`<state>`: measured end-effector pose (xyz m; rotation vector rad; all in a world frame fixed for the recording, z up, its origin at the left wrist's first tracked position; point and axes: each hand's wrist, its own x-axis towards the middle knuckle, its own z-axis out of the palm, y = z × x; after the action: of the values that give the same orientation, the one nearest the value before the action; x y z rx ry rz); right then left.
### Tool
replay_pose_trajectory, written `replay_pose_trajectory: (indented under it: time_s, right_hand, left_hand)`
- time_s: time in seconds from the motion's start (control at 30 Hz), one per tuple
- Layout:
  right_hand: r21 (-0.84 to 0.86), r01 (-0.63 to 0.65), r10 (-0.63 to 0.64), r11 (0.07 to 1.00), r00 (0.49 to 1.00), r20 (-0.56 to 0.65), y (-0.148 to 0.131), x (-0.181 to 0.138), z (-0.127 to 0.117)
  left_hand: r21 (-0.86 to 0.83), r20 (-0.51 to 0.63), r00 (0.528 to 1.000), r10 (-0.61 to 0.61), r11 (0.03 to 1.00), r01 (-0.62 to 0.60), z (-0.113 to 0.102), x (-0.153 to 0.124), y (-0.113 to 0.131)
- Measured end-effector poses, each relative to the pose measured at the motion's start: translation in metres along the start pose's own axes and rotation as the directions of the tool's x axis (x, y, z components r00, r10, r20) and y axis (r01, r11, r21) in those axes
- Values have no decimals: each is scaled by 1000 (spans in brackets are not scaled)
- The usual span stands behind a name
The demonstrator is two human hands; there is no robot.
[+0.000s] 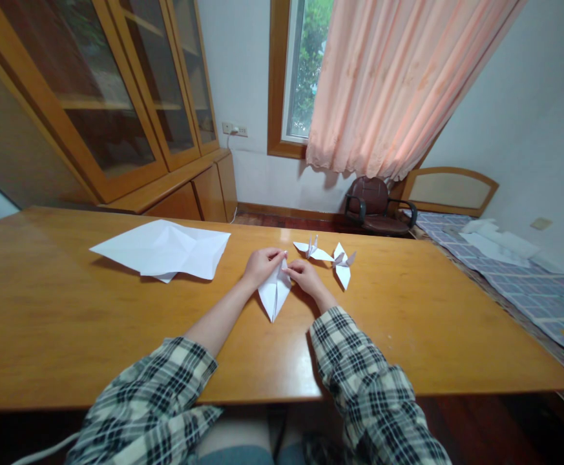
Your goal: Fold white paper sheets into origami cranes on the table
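Observation:
A half-folded white paper piece point(274, 294), pointed toward me, lies on the wooden table point(68, 323) between both hands. My left hand point(261, 265) pinches its upper left corner with curled fingers. My right hand point(303, 274) pinches the upper right corner, fingers closed on the paper. Just beyond my right hand rest two small folded paper cranes, one crane point(312, 250) nearer the middle and another crane point(342, 263) to its right.
A large creased white sheet point(165, 250) lies on the table to the left. A wooden glass-door cabinet point(117, 97) stands at the left, a brown armchair point(376, 205) under the pink curtain point(398, 84), and a bed point(519, 278) along the right.

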<state>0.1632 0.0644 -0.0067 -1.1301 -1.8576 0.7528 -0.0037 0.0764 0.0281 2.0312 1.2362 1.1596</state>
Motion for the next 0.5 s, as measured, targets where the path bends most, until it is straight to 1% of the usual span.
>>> replay_pose_trajectory:
  time_s: [0.17,0.23,0.33,0.43,0.5]
  right_hand:
    - [-3,-61,61,998,997,-43,-3,2,2]
    - [9,-70,70,998,997,-23,-4,1,2]
    - [6,-62,62,998,998,2,-3,0,1]
    - [8,-77,78,997,997,-25,-2,0,1]
    - [-17,-84,84,996,996,-32,0,0,0]
  left_hand:
    - [-80,4,1000,-17,997,18,3,-1,-2]
    - [-118,-1,1000,-26,993,26,3,-1,-2]
    - [-165,13,1000,-8,986,10,2,-3,-2]
    - [-148,52,999,3,989,5,-1,-8,-2]
    - [-77,114,993,-24,997,33,-3,-13,-3]
